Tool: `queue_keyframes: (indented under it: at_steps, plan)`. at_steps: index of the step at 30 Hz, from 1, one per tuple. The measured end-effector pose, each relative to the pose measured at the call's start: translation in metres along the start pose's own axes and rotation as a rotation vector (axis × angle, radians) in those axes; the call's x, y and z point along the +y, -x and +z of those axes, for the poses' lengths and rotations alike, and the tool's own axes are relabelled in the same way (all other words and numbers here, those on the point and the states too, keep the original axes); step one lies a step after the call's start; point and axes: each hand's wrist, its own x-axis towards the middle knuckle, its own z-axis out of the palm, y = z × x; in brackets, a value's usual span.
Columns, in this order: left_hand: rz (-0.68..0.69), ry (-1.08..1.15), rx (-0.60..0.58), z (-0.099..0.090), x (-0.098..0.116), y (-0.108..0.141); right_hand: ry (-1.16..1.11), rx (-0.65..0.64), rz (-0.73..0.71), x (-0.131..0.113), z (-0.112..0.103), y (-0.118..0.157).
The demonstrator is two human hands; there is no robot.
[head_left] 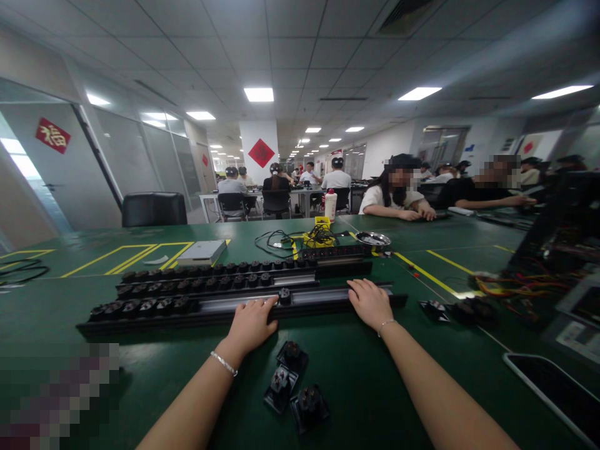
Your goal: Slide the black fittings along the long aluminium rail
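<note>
My left hand [250,324] lies over the nearest long black rail [323,302], fingers stretched to the right and thumb apart. Its index fingertip is close to a single small black module [284,295] with a round top, standing in the rail's pale channel; whether they touch I cannot tell. My right hand [370,302] rests on the rail's right part, fingers extended over it, thumb hidden. A row of similar modules [146,307] fills the rail's left end. Between my forearms lie three loose black modules [280,379] with square bases.
Two more black rails [337,267] with modules lie behind. Beyond are a grey box [202,252], black cables in a yellow holder [323,232], a metal dish [374,239] and a bottle [330,205]. A phone [553,390] and loose wires [510,284] lie right. Co-workers sit opposite.
</note>
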Motion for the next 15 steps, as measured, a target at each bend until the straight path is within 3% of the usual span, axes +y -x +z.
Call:
queue_keyframes:
  at_steps: [7,15]
  plan:
    - [0.09,0.018,0.101,0.008,0.006,-0.001,0.018,0.015,-0.008,0.0,0.001,0.0]
    - [0.113,0.069,0.093,0.009,0.008,-0.002,0.019,0.026,-0.005,0.0,0.003,0.001]
